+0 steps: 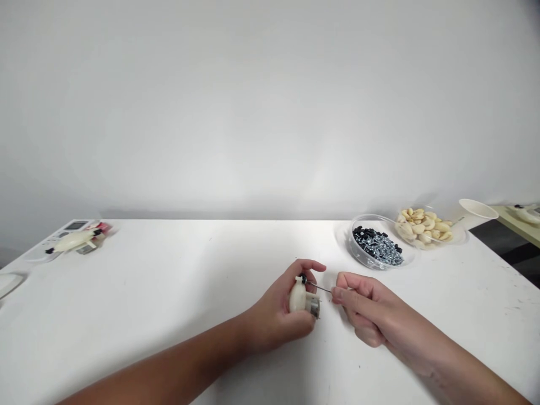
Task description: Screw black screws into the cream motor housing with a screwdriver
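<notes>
Two bare arms [169, 360] reach in from the near edge and rest over a big white table [169, 264]. A plain white wall [270, 101] stands behind the table. Past the table's far right corner, a second table [510, 222] shows, with a white thing [525, 215] on it.

On the far right of the big table, a white paper cup [478, 209] stands just behind a clear dish [458, 235] of pale lumps [422, 229]. It is hard to tell what the lumps are. Beside that dish sits a clear bowl [375, 242] full of black bits [365, 236] and silver screws [388, 250]. On the far left lies a flat white tray [46, 250] with a white toy-like part [71, 241] and a little red piece [103, 227] on it. The rim of a white dish [8, 284] shows at the left edge.

Near the middle of the table, the left hand [274, 320] holds a white part [297, 295] in a tight curl. A small metal motor [312, 306] sticks out of that part, and a black cap [302, 279] sits on top. The right hand [363, 306] pinches a thin metal pin [320, 287] in a narrow grip. The pin's tip reaches the black cap, but it is hard to tell if they touch.
</notes>
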### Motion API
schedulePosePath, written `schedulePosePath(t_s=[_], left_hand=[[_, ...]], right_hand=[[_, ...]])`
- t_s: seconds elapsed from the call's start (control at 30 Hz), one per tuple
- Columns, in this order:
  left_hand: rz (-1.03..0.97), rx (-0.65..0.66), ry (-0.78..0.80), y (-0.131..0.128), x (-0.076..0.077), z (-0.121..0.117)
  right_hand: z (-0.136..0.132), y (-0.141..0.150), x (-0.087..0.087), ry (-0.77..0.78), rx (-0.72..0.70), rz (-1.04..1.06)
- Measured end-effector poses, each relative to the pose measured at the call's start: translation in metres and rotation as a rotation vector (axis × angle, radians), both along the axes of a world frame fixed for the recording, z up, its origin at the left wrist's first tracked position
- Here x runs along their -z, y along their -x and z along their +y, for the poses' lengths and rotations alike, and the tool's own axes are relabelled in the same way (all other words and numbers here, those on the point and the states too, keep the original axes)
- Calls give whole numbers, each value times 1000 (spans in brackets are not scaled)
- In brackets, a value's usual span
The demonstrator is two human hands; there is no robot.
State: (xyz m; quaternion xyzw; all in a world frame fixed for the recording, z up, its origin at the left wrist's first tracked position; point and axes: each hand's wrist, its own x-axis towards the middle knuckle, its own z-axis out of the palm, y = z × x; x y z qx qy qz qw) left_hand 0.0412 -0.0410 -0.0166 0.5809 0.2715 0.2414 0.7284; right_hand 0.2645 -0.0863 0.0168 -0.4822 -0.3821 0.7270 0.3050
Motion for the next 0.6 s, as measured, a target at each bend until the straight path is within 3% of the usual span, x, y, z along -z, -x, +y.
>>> schedulePosePath(t_s=[0.13, 0.23, 0.37, 0.5, 0.6], left_hand=[[19, 68, -31, -1, -1, -2], [-46, -36, 42, -3, -2, 0], [-179, -149, 223, -5, -5, 6], [-191, -135, 227, -6, -5, 6], [-216, -140, 218, -5, -3, 7]], right_hand=[[-4, 6, -4, -130, -10, -166], [-7, 2, -7, -280, -19, -270], [-7, -9, -8, -417, 108, -427], [-8, -10, -7, -463, -11, -551], [-10, -7, -5, -617, -47, -657]])
